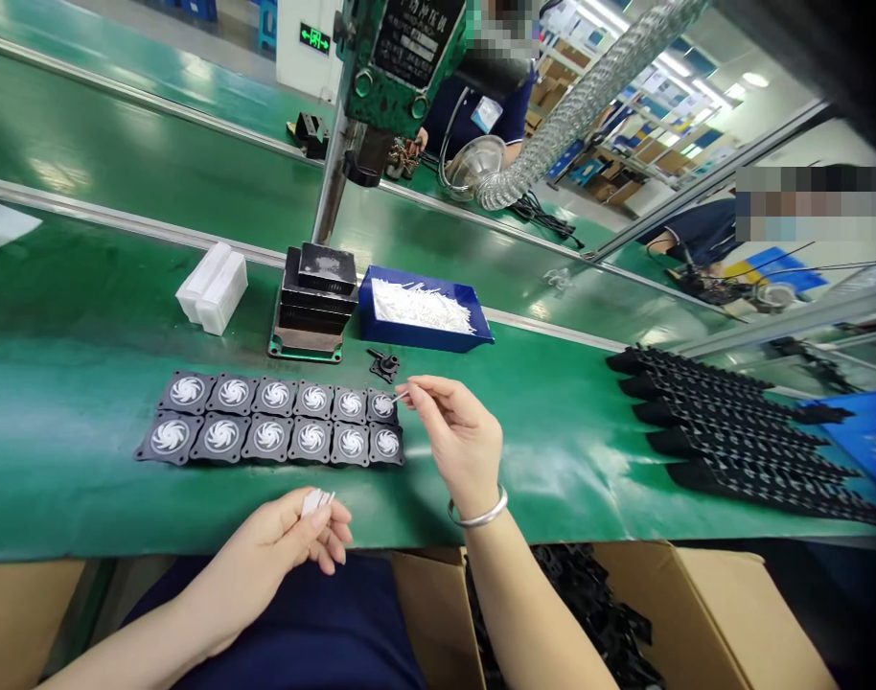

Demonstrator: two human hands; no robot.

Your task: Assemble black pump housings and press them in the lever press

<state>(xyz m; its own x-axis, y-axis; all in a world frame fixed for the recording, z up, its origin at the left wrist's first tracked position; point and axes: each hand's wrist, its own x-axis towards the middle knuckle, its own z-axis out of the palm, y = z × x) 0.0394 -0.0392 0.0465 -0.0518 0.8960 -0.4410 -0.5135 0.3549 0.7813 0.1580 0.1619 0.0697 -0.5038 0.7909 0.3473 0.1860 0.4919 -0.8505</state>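
Two rows of square black parts with white swirl-shaped centres (268, 437) lie side by side on the green bench. My right hand (456, 431) pinches a thin white stick (402, 395) over the right end of the back row, its tip at the last part (381, 406). My left hand (294, 532) is closed around a small bunch of white sticks (318, 500), held in front of the rows near the bench's edge. Just behind the right fingertips sits a loose black part with a raised hub (384, 364).
A blue tray (424, 335) of white sticks stands behind the parts, beside a hand press (315, 297) and a white block (213, 287). Stacked black parts (740, 431) lie at right. Cardboard boxes (732, 613) stand below the edge. Two people (703, 230) sit across the bench.
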